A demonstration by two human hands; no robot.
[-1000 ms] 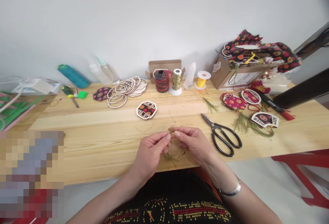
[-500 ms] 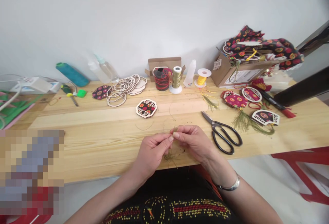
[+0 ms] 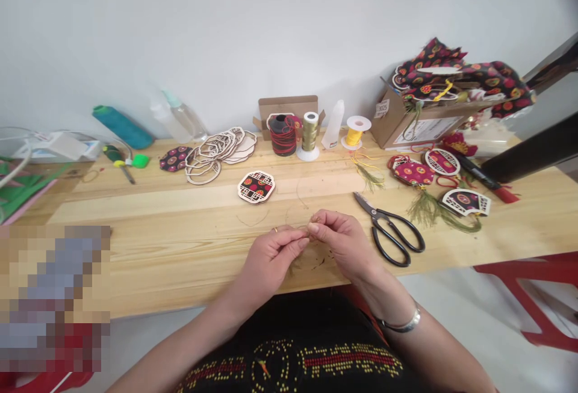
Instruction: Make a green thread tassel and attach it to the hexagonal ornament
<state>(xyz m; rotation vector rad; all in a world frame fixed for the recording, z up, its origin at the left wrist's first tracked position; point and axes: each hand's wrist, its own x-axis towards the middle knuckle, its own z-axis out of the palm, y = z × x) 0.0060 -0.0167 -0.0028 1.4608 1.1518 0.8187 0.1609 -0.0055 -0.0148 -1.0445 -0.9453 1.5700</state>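
Pinching olive thread [image 3: 316,219] are left grip [image 3: 267,259] and right grip [image 3: 348,242]; patterned fabric [image 3: 501,83] overflows cardboard box [image 3: 392,121].

- Left hand [image 3: 267,260] and right hand [image 3: 348,248]: two hands, near the desk's [image 3: 158,224] front edge.
- Scissors [image 3: 376,215]: one pair, near the front edge.
- Thread spools [image 3: 310,134]: four, along the back edge.
- Bottles [image 3: 333,127]: three, along the back edge.
- Cardboard boxes [image 3: 418,131]: two, along the back edge.
- Screwdriver [image 3: 116,157]: one, near the back left corner.
- Marker [image 3: 483,177]: one, toward the right edge.
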